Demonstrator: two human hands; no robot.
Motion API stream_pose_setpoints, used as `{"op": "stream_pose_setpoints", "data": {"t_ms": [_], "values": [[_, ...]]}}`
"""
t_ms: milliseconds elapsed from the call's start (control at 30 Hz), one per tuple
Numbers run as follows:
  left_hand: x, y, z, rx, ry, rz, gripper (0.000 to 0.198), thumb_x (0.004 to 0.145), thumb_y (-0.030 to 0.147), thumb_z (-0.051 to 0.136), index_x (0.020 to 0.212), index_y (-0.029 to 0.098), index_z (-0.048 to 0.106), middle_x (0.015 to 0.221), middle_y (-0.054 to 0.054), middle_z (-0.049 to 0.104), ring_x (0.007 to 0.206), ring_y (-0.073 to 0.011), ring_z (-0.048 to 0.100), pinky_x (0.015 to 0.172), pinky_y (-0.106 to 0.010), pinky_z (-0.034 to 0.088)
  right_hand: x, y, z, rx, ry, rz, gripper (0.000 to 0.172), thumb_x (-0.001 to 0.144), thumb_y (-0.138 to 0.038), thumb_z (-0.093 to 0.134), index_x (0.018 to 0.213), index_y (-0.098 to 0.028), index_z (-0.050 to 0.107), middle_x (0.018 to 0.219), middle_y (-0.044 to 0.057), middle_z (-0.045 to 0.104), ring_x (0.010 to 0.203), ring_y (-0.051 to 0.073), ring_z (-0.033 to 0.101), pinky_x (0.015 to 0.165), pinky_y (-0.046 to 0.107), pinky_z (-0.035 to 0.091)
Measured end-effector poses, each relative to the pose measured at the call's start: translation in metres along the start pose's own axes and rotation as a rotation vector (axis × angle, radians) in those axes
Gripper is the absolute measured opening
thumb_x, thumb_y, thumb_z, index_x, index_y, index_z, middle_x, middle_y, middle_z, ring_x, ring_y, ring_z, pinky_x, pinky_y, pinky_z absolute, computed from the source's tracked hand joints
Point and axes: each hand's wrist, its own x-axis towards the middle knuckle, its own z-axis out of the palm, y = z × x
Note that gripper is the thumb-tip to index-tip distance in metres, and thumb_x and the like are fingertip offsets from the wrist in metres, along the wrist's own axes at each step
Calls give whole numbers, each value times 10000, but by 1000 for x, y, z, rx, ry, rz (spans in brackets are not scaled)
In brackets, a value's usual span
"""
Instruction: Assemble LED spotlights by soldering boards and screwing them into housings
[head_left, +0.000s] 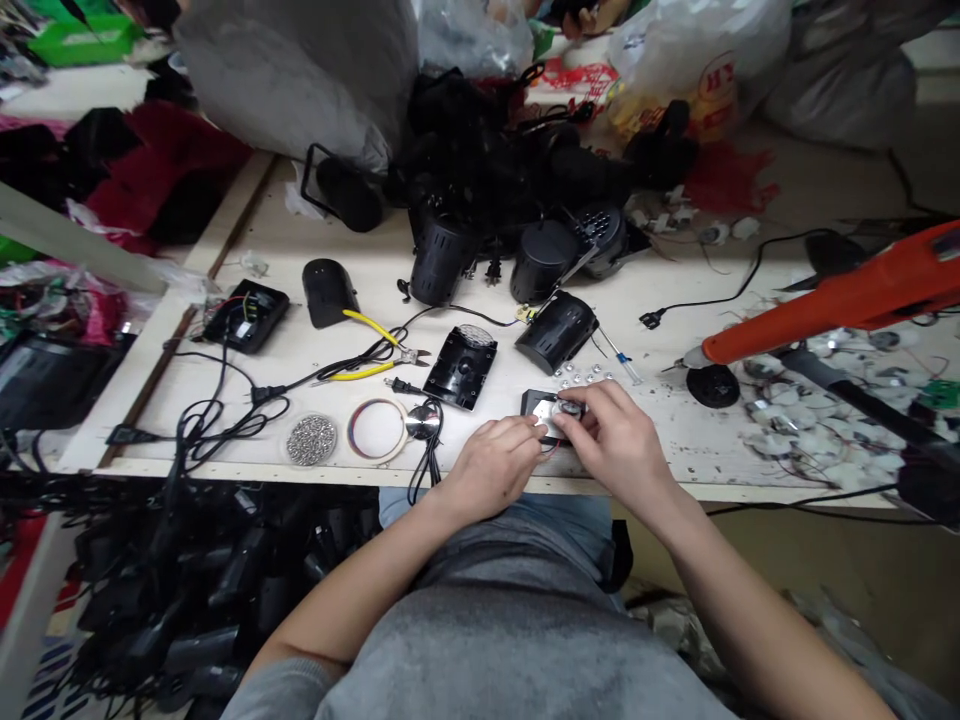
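Observation:
A small black plastic housing (pixel 531 402) lies near the table's front edge, between my two hands. My right hand (pixel 621 440) pinches a small greyish round part (pixel 568 408) over the housing; its exact kind is too small to make out. My left hand (pixel 495 465) has its fingers curled together, tips at the housing's near left side; what they hold, if anything, is hidden. A red wire shows below the housing. Several small shiny pieces (pixel 577 378) lie just beyond it, near a black vented casing (pixel 556 332). An open black shell (pixel 460 368) rests to the left.
Yellow-handled cutters (pixel 367 347), a tape roll (pixel 376 428), a dish of screws (pixel 311 440) and black cables (pixel 217 425) lie left. An orange tool (pixel 825 310) reaches in from the right above white parts (pixel 817 415). Black casings (pixel 442 260) pile up behind, before plastic bags (pixel 300 70).

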Motion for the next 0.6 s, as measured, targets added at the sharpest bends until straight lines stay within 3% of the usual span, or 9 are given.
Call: {"op": "stream_pose_setpoints", "data": {"t_ms": [133, 267, 433, 500, 600], "values": [[1, 1, 0, -2, 38, 14, 225, 1017, 256, 491, 1153, 134, 622, 1102, -107, 730, 1164, -238, 653, 967, -401, 569, -2, -2, 1, 60, -44, -100, 175, 949, -148, 515, 1048, -213, 644, 988, 80, 625, 917, 198, 663, 784, 328, 588], [1, 1, -1, -3, 55, 1, 206, 1016, 258, 499, 1128, 144, 629, 1117, -98, 733, 1154, -228, 659, 969, -385, 571, -2, 7, -1, 92, -87, -201, 234, 936, -88, 486, 1008, -222, 664, 989, 76, 664, 936, 217, 632, 814, 380, 568], [2, 6, -5, 1, 150, 44, 149, 993, 244, 522, 1041, 166, 640, 1024, -83, 744, 1041, -230, 697, 912, -369, 613, -1, 8, 3, 48, 17, -217, 286, 898, -141, 575, 1158, -217, 667, 1107, 115, 668, 1017, 269, 639, 840, 429, 591], [2, 4, -4, 1, 207, 39, 175, 984, 210, 497, 1085, 183, 637, 992, -88, 742, 994, -232, 709, 861, -370, 634, -2, 2, 7, 66, 37, -187, 297, 889, -81, 536, 1115, -209, 680, 951, 87, 658, 882, 229, 658, 758, 366, 605], [4, -12, 5, 8, 274, 149, 218, 975, 199, 468, 1113, 200, 637, 963, -100, 746, 919, -235, 728, 773, -346, 655, -3, -3, 18, -25, 32, -198, 443, 832, 31, 443, 1120, -194, 692, 921, 88, 671, 841, 229, 642, 729, 358, 594]]}}
